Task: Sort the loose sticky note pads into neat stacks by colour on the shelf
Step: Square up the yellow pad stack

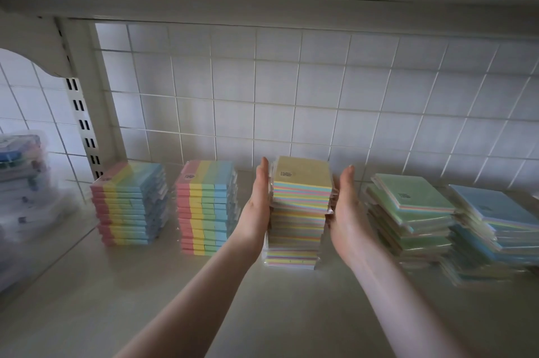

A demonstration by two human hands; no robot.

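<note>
Squaring the yellow-topped stack (300, 212) at twelve o'clock, left hand (258, 206) and right hand (347, 209) press flat-fingered against its sides; best squeeze evenly, gently.

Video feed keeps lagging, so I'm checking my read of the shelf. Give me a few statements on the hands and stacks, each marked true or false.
1. Both hands flank the yellow-topped stack. True: left hand and right hand press its sides with straight fingers.
2. The green-topped stack stands left of the hands. False: it stands to their right.
3. Two striped stacks stand left of the hands. True.
4. The blue-topped stack is perfectly squared. False: its pads sit skewed.
5. The left hand holds a single pad aloft. False: it rests flat against the stack.
</note>
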